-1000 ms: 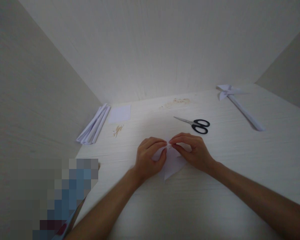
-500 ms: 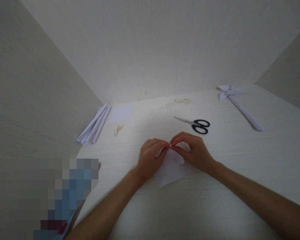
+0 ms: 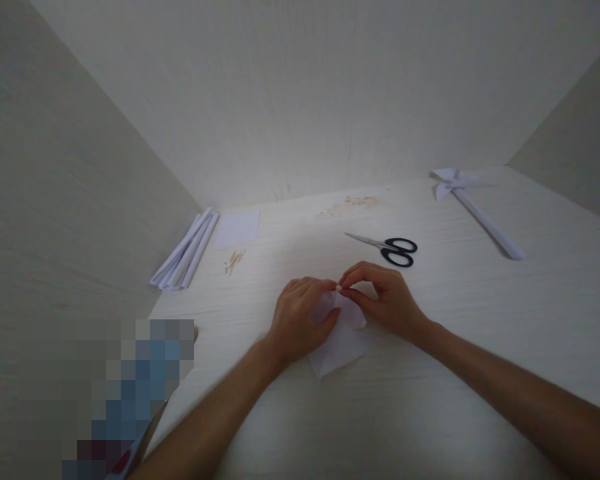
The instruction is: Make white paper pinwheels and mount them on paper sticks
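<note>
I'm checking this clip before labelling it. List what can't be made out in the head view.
- Where the fingertips of the left hand and right hand meet on the white paper: the fingers cover it.
- Small tan bits near the folded paper strips: too small to identify.
- Lower left corner: pixelated patch hides what is there.
- Tan smudge beyond the scissors: blurred.

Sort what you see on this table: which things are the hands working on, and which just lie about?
In hand:
- white paper piece, pinched at its top by the left hand and the right hand

Lying about:
- scissors, beyond the hands
- paper pinwheel, far right
- folded paper strips, far left
- small white sheet
- thin sticks
</note>
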{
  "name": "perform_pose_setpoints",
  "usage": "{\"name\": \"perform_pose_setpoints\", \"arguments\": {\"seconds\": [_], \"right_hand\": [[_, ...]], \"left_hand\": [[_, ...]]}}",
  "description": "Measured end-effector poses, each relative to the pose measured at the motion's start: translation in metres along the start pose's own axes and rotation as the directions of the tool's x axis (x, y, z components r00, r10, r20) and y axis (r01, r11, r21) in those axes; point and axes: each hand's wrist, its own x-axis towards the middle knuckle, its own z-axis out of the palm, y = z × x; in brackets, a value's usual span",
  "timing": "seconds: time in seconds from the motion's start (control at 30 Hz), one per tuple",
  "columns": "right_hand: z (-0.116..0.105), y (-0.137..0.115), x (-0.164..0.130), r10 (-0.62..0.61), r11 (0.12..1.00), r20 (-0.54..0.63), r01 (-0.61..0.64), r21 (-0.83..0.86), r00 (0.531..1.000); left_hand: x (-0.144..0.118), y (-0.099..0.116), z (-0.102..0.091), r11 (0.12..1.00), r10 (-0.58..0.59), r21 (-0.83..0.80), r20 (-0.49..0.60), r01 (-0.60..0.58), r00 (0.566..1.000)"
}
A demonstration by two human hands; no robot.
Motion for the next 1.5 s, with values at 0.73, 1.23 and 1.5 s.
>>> {"name": "perform_pose_setpoints", "arguments": {"seconds": [0.73,1.23,1.5], "right_hand": [[-0.002,-0.006,0.002,-0.018,0.999,0.092,0.015,0.033,0.996],[0.0,-0.008,-0.004,-0.074,0.957,-0.192,0.016,-0.289,0.979],[0.008,-0.01,-0.006,0.022,0.905,-0.123,-0.072,-0.42,0.992]], "left_hand": [[-0.003,-0.008,0.009,0.997,-0.02,0.074,-0.072,0.026,0.997],[0.007,-0.009,0.002,0.902,-0.431,-0.003,-0.094,0.432,0.898],[0.003,0.007,0.01,0.948,-0.268,0.132,-0.167,0.291,0.949]]}}
